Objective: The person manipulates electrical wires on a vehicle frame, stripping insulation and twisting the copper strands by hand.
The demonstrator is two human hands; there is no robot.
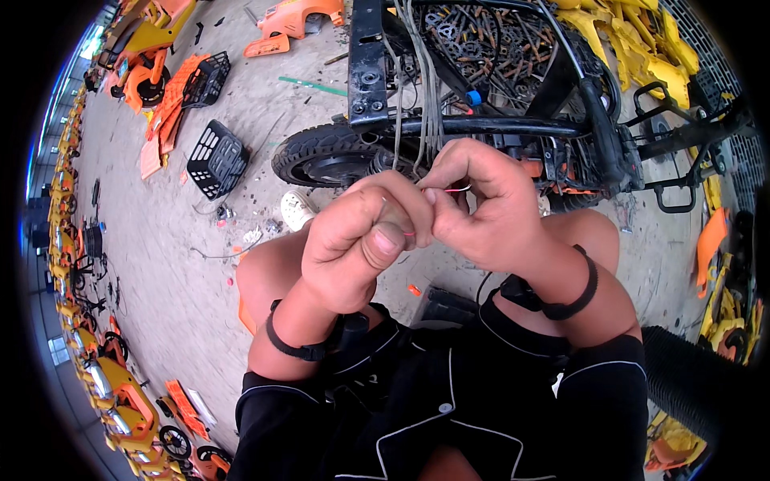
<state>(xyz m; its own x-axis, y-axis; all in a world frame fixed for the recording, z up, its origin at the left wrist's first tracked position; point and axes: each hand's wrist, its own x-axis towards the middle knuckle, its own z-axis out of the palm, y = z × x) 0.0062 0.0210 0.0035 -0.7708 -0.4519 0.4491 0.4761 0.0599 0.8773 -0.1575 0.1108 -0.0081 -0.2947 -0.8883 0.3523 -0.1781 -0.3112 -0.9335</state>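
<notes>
Visibly, the thin wire (458, 189) shows red and white.

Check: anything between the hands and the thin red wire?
Nothing visible. The left hand and right hand already pinch thin red wire directly. The gray cables hang beyond the hands, not in between. The hands hide the rest, so whether it's one continuous wire can't be told.

The grey floor (176, 297) is strewn with small scraps (253, 235). A row of yellow scooters (120, 393) lines the left, before a dim wall (56, 389). White light (90, 42) shows at upper left; dark grating (746, 170) borders the right.
</notes>
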